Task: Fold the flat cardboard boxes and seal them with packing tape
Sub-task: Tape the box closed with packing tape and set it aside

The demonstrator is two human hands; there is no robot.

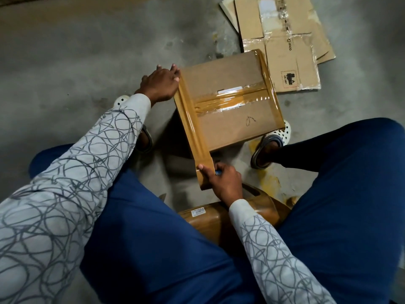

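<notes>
One folded box (230,119) on the concrete floor (76,51), between the person's feet and just ahead of the wooden stool (210,220) they sit on. The top face looks close to square, so I call no long axis for it. The box sits turned a little: its centre seam runs left to right, rising toward the right and away from me. Shiny old tape (232,99) covers that seam, and another brown band (269,80) wraps the right-hand edge.

A fresh tape strip (190,123) lies along the left edge of the top. Its long axis runs from the far-left corner back toward the person, slanting slightly rightward as it comes near. It carries on past the near-left corner, unbroken, to the tape roll (205,181).

Left hand (161,84): laid over the far-left corner on the end of the strip, fingers fairly straight and a little spread, tips pointing away, pressing down.

Right hand (223,181): just off the near-left corner, fingers curled round the roll, thumb along its outer face. A bit of blue shows inside the grip; I cannot tell what it is.

Several flat cardboard sheets (285,40) lie stacked on the floor beyond the box, to its right, printed side up.
</notes>
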